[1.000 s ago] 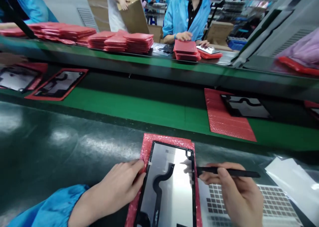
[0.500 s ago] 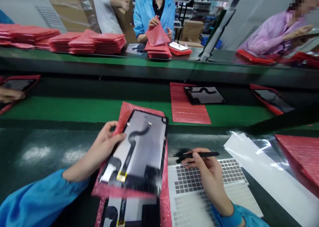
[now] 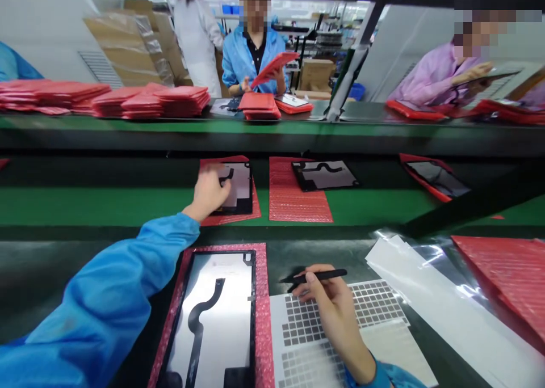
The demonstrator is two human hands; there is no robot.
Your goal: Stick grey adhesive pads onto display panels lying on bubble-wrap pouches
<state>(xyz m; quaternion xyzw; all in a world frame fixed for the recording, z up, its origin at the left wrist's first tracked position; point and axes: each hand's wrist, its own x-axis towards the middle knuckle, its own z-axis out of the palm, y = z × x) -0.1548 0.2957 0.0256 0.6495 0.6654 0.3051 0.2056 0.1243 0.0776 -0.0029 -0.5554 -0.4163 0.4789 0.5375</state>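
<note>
My left hand (image 3: 208,192), partly blurred, reaches over a display panel (image 3: 242,185) that lies on a red bubble-wrap pouch on the green belt. Its thumb and fingers look apart above the panel's left side; whether they touch it is unclear. My right hand (image 3: 334,314) is closed around black tweezers (image 3: 326,274), their tips pointing left. Below that hand lies a white sheet of small grey square stickers (image 3: 377,302). In front of me, a larger-looking display panel (image 3: 227,320) with a black flex cable rests on red bubble wrap (image 3: 261,320).
Farther along the belt (image 3: 140,206) lie a panel (image 3: 327,175) overlapping a red pouch (image 3: 293,201), and another panel (image 3: 438,175). White paper strips (image 3: 443,303) and red bubble wrap (image 3: 506,274) lie right. Pouch stacks (image 3: 183,101) and co-workers stand beyond; a dark bar (image 3: 477,201) crosses at right.
My left hand has carried a panel with its red pouch forward onto the belt. The panel beneath is now uncovered. My right hand still holds the tweezers, and the view has tilted up slightly.
</note>
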